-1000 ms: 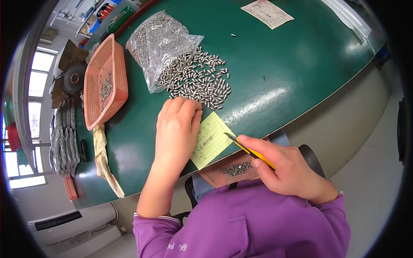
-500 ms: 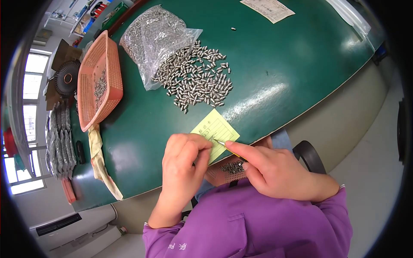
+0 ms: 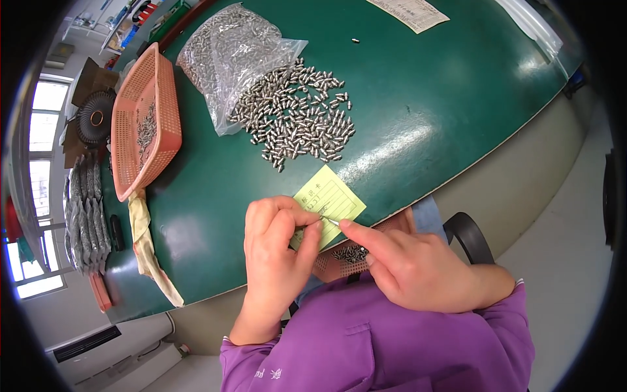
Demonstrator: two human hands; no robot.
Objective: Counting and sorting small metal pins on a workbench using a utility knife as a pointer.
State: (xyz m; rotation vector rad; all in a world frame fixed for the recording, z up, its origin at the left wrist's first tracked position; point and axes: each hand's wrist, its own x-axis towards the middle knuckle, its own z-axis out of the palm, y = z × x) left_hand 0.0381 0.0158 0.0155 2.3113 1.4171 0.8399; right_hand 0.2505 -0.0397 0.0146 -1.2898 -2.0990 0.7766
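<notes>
A yellow paper card [image 3: 340, 196] with printed lines and handwriting lies at the near edge of the green table. Over its left side my left hand [image 3: 277, 238] is closed, thumb and forefinger bent together and holding the card. My right hand [image 3: 418, 261] grips a pen [image 3: 332, 222], whose tip rests on the card's writing; the rest of its shaft is mostly hidden by the fingers. Beyond the card lies a loose pile of small silvery metal pins [image 3: 300, 121], pointed at the ends, spilling from a clear plastic bag [image 3: 228, 59] full of them.
A pink plastic basket [image 3: 166, 134] with some metal pieces stands at the left, beside a cloth strip [image 3: 147, 251]. Several filled bags [image 3: 88, 215] and a black fan [image 3: 96, 117] are farther left. Below the table edge sits another pink basket [image 3: 326, 264]. A printed paper [image 3: 411, 13] lies at the back.
The pen tip has shifted slightly left and down across the card, and my right hand has moved with it. My left thumb has straightened a little. The view has shifted slightly.
</notes>
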